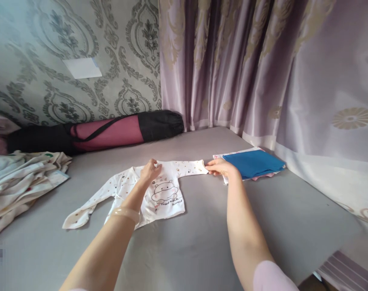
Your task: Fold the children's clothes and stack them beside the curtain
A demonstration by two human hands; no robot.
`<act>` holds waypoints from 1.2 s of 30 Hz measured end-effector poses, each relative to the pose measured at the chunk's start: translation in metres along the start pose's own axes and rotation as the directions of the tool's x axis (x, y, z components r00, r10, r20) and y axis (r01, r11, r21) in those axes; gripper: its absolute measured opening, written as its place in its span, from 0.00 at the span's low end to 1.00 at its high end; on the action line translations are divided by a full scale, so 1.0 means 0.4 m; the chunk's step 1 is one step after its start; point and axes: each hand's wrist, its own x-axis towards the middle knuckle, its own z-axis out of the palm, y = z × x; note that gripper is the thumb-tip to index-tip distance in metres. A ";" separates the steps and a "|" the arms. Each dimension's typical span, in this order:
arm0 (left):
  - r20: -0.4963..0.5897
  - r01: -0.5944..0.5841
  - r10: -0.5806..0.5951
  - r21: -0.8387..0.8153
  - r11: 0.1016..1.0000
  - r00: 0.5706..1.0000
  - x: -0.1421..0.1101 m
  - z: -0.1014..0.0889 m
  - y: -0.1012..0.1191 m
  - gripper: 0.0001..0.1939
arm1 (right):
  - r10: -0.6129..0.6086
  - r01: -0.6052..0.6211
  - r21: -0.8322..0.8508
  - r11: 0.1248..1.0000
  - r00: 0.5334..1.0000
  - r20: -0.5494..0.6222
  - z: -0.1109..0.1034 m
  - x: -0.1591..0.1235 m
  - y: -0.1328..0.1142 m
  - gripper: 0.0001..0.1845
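A white long-sleeved baby shirt [168, 204] lies spread on the grey bed sheet, with small dots and a cartoon hippo-like animal printed on its front. My left hand [150, 170], with a pale bangle [125, 214] on the wrist, is at the upper chest near the neckline, its fingers closed on the fabric. Between the fingertips of my right hand [221, 166] is the cuff of the sleeve that stretches out to the right. The other sleeve [81, 216] slants down to the left, and my left forearm hides part of the shirt's body.
Just beyond my right hand sits a stack of folded clothes with a blue piece [252, 162] on top. Rumpled cream cloth [26, 182] is heaped at the left. A pink and black long bag [111, 131] lies along the wall, and purple curtains [232, 72] hang behind the bed [196, 250].
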 end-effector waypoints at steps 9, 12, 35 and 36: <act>-0.137 -0.055 0.087 0.225 0.973 0.987 -0.029 0.020 0.011 0.20 | 0.041 -0.050 -0.069 0.996 0.992 -0.122 0.012 0.028 0.008 0.08; -0.173 -0.197 0.253 0.290 0.936 0.952 -0.041 0.034 0.038 0.19 | 0.038 -0.054 -0.111 0.992 0.988 -0.147 0.017 0.035 0.009 0.15; 0.132 -0.410 0.388 0.282 0.868 0.912 -0.063 0.100 0.077 0.31 | 0.050 -0.186 -0.439 0.879 0.951 -0.305 0.009 0.049 0.016 0.11; 0.137 -0.410 0.386 0.279 0.869 0.912 -0.062 0.096 0.082 0.30 | 0.047 -0.190 -0.448 0.874 0.950 -0.310 0.011 0.047 0.013 0.11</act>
